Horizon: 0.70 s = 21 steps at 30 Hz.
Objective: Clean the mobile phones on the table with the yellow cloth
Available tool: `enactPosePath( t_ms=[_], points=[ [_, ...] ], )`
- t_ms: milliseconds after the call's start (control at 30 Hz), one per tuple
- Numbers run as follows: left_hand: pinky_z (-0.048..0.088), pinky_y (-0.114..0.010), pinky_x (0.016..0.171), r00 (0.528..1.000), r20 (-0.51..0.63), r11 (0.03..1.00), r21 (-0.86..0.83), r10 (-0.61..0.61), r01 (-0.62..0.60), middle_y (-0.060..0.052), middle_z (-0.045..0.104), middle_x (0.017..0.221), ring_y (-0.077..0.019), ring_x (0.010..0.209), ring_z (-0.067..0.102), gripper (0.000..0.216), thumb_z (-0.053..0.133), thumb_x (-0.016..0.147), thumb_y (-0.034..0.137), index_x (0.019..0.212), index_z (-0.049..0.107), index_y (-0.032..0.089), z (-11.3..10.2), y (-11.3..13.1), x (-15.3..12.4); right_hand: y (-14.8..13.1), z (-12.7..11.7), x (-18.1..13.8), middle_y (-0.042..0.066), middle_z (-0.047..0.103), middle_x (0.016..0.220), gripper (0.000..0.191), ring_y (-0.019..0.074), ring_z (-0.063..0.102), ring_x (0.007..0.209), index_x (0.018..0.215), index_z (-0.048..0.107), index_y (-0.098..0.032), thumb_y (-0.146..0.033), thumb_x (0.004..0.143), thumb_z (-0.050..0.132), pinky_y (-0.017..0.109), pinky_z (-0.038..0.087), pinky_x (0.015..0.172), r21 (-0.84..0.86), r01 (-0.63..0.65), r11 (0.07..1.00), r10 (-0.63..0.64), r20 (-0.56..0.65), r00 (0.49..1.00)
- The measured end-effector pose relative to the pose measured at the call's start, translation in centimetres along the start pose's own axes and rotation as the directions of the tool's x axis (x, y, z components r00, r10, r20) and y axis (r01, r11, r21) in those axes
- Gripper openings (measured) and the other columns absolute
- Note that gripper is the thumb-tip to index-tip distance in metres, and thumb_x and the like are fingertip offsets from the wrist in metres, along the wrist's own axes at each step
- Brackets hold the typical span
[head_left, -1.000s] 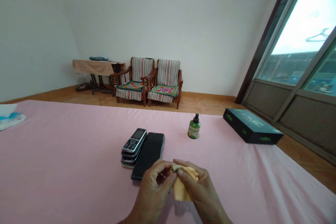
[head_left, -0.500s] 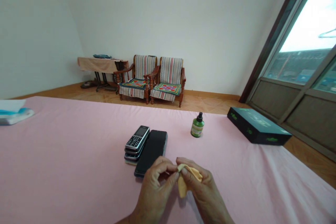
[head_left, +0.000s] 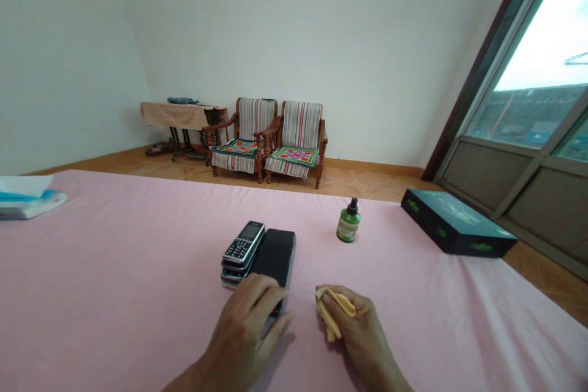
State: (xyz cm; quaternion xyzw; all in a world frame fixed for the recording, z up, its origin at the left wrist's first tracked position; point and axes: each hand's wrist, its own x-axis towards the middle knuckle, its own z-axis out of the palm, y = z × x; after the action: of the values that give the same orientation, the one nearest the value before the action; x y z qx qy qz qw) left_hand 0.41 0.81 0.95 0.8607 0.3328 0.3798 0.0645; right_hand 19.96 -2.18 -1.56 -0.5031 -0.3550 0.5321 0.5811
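A folded yellow cloth is pinched between the thumb and fingers of my right hand, just above the pink sheet. My left hand is over the near end of a black smartphone, its fingers bent but apart, with nothing seen in them; whether it touches the phone I cannot tell. Left of the smartphone lies a small stack of phones, a silver-and-black keypad phone on top. Farther back on the right stands a green spray bottle with a black cap.
A dark flat box lies at the right of the pink-covered surface. At the far left edge is a white-and-blue packet. Beyond stand two wooden armchairs and a cloth-covered table along the wall.
My left hand has let go of the yellow cloth and moved left over the smartphone. The cloth stays in my right hand, now bunched more tightly. The view has shifted slightly.
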Motion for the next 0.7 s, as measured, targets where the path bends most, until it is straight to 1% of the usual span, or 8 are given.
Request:
enactPosePath(
  t_ms=[67,133,300,467,600,700],
  points=[
    [0.048,-0.04,0.083,1.0,0.021,0.989,0.145,0.006,-0.009,-0.006,0.063,0.101,-0.0255,0.093,0.058,0.028,0.072,0.08,0.016,0.106,0.062,0.021,-0.6,-0.7,0.1,0.1,-0.1,0.1,-0.001,0.055,0.053,0.052,0.008,0.045,0.044,0.087,0.072,-0.01,-0.058,0.069,0.076,0.017,0.032,0.039,-0.02,0.013,1.0,-0.012,0.006,1.0],
    [0.047,-0.044,0.086,0.999,0.044,0.967,0.255,-0.009,-0.003,-0.007,0.064,0.105,-0.0284,0.097,0.057,0.035,0.077,0.075,0.019,0.107,0.063,0.02,-0.8,-1.0,0.2,0.1,-0.1,0.0,-0.001,0.055,0.054,0.051,0.0079,0.044,0.044,0.089,0.072,-0.009,-0.057,0.073,0.073,0.018,0.032,0.04,-0.043,0.013,0.999,-0.012,0.019,1.0],
    [0.048,-0.047,0.085,0.998,0.063,0.918,0.396,-0.027,0.0,-0.01,0.065,0.111,-0.0315,0.099,0.058,0.042,0.079,0.073,0.023,0.111,0.062,0.019,-0.1,-0.8,-0.2,0.1,-0.1,-0.1,-0.001,0.054,0.056,0.047,0.0081,0.044,0.046,0.089,0.071,-0.01,-0.055,0.077,0.071,0.018,0.033,0.041,-0.059,0.012,0.998,-0.01,0.033,0.999],
    [0.048,-0.049,0.087,0.996,0.065,0.899,0.437,-0.057,0.023,-0.012,0.062,0.117,-0.0326,0.105,0.057,0.037,0.071,0.076,0.016,0.112,0.062,0.017,0.3,-0.6,-0.6,0.4,-0.2,0.1,0.0,0.055,0.055,0.05,0.008,0.044,0.044,0.089,0.071,-0.009,-0.058,0.076,0.07,0.018,0.032,0.04,-0.087,0.008,0.996,-0.004,0.042,0.999],
    [0.049,-0.05,0.085,0.99,0.094,0.904,0.424,-0.104,0.055,-0.011,0.064,0.114,-0.0327,0.103,0.058,0.031,0.068,0.076,0.012,0.106,0.065,0.019,0.1,-0.2,-0.2,0.6,-0.2,0.1,-0.001,0.053,0.054,0.05,0.0077,0.043,0.044,0.088,0.071,-0.009,-0.058,0.077,0.069,0.018,0.031,0.04,-0.1,0.021,0.995,-0.018,0.035,0.999],
    [0.05,-0.051,0.084,0.988,0.109,0.903,0.427,-0.106,0.05,-0.011,0.065,0.111,-0.0325,0.1,0.059,0.029,0.068,0.075,0.01,0.102,0.066,0.019,0.1,0.0,-0.1,0.5,-0.1,0.1,-0.001,0.053,0.054,0.052,0.0079,0.044,0.043,0.087,0.07,-0.009,-0.06,0.077,0.068,0.019,0.032,0.04,-0.111,0.018,0.994,-0.013,0.046,0.999]
  ],
)
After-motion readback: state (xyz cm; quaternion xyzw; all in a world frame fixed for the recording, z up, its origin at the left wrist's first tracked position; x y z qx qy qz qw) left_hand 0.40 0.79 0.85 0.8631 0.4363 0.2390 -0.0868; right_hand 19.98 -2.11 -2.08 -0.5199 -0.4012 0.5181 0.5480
